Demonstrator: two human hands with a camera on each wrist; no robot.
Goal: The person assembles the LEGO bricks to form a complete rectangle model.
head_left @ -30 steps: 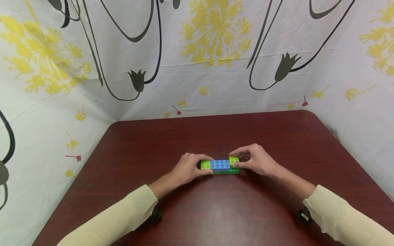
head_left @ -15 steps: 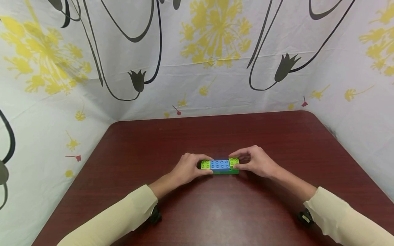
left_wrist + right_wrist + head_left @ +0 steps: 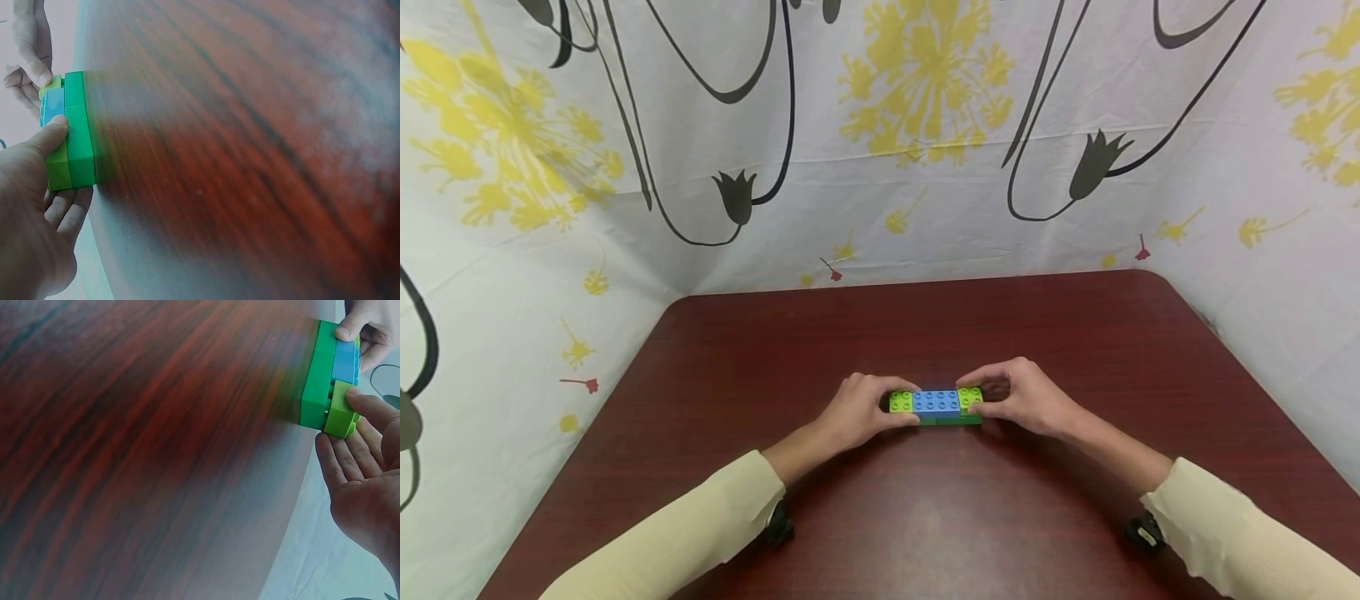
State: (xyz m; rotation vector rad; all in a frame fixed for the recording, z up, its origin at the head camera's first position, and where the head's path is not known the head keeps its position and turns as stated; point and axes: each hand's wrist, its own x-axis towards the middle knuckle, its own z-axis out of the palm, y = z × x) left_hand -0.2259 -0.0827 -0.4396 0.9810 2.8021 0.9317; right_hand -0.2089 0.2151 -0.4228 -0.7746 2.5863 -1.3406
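Note:
A low wall of toy building bricks lies on the table in front of me. Its bottom layer is green bricks (image 3: 955, 421). On top sit a lime brick (image 3: 900, 402) at the left end and a blue brick (image 3: 936, 403) in the middle. My left hand (image 3: 856, 410) grips the wall's left end between thumb and fingers. At the other end, my right hand (image 3: 1033, 400) pinches a second lime brick (image 3: 340, 409) beside the blue one. In the right wrist view, a thin gap with studs shows between this brick and the green layer.
The dark red wooden table (image 3: 880, 517) has rounded far corners. A white cloth (image 3: 880, 225) with yellow and grey flower prints hangs behind it and along both sides. Dark wrist devices (image 3: 1144, 532) sit below both sleeves.
My right hand has moved down a little with the lime brick, bringing it nearly level with the blue brick. My left hand has stayed in place on the wall.

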